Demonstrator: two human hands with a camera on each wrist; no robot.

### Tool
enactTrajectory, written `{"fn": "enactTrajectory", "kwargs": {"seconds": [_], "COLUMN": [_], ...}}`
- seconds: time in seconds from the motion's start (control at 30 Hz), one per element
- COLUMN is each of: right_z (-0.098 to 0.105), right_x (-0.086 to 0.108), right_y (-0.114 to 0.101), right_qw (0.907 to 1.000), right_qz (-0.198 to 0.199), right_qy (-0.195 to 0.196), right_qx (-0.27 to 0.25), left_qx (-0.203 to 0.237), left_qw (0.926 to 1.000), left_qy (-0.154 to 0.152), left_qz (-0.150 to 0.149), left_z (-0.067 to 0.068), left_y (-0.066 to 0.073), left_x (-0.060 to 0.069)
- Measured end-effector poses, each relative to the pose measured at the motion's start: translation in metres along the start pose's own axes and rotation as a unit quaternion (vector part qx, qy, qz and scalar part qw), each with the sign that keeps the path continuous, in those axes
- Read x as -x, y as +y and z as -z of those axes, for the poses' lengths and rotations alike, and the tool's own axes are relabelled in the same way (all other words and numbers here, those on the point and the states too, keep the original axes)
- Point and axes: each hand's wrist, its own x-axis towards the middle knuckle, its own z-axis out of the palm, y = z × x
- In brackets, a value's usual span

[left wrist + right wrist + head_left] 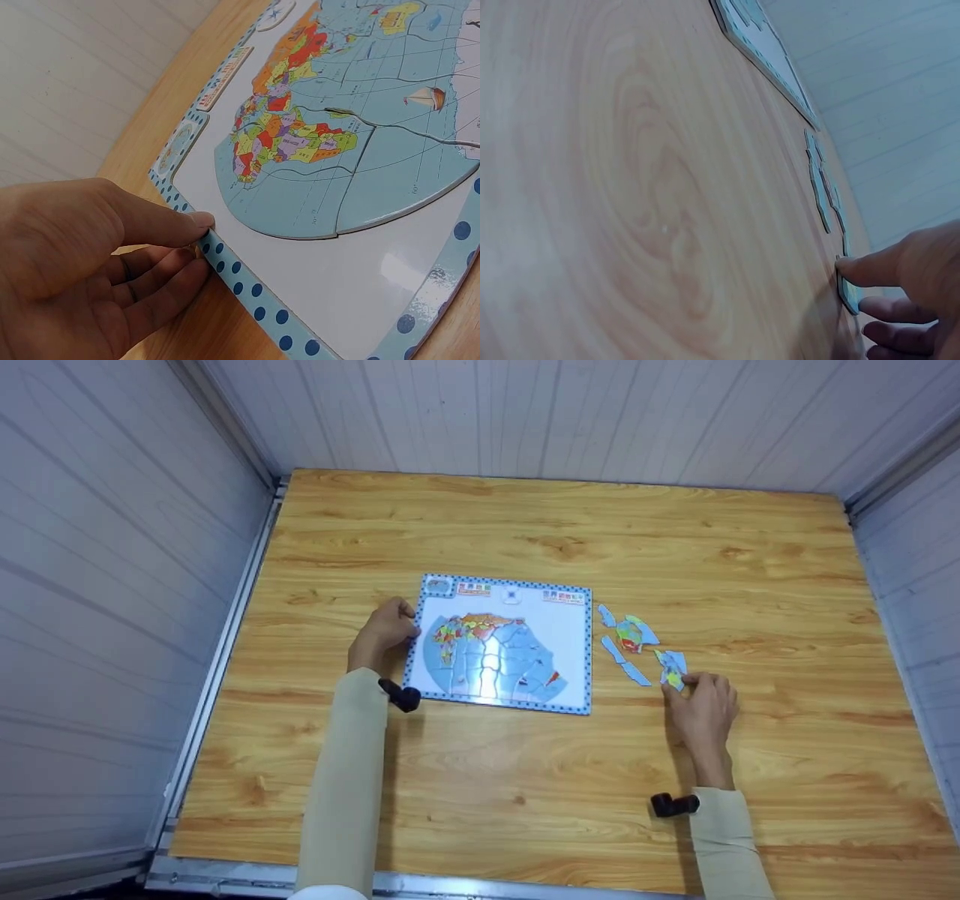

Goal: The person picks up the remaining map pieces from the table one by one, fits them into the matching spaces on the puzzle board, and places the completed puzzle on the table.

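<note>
A world map puzzle board (574,645) with a dotted blue border lies flat, its map partly filled with joined pieces. At the board's left edge, my left hand (384,628) pinches the rim; the left wrist view shows the thumb (199,220) on top of the border and the curled fingers against its side. To the right of the board, my right hand (703,711) has thumb and fingers at either side of a blue and yellow puzzle piece (675,661) at the table. In the right wrist view the hand partly hides this piece (847,292).
Several loose puzzle pieces (628,634) lie between the board and my right hand, including narrow blue ones (636,673). Everything rests on a wooden table (510,780). Pale panel walls (480,420) stand along its back and both sides.
</note>
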Motion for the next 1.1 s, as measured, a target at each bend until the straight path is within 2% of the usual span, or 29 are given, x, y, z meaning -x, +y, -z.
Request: {"fn": "enactTrajectory", "kwargs": {"seconds": [0.3, 0.67, 0.9, 1.1], "right_z": [-0.003, -0.001, 0.005, 0.007], "right_x": [-0.001, -0.004, -0.005, -0.005], "right_y": [0.000, 0.004, 0.003, 0.004], "right_qw": [0.9995, 0.9983, 0.9951, 0.9872], "right_qz": [0.008, 0.019, -0.010, -0.045], "right_qy": [0.019, 0.026, 0.010, -0.007], "right_qx": [-0.024, -0.048, -0.098, -0.153], "left_qx": [-0.003, -0.006, -0.002, 0.002], "left_qw": [1.0000, 0.9999, 1.0000, 1.0000], "left_qy": [-0.001, 0.005, -0.001, -0.001], "left_qz": [0.002, -0.013, 0.000, 0.010], "left_z": [0.000, 0.000, 0.000, -0.001], "left_y": [-0.001, 0.000, 0.000, 0.001], "left_x": [-0.005, -0.001, -0.001, 0.000]}}
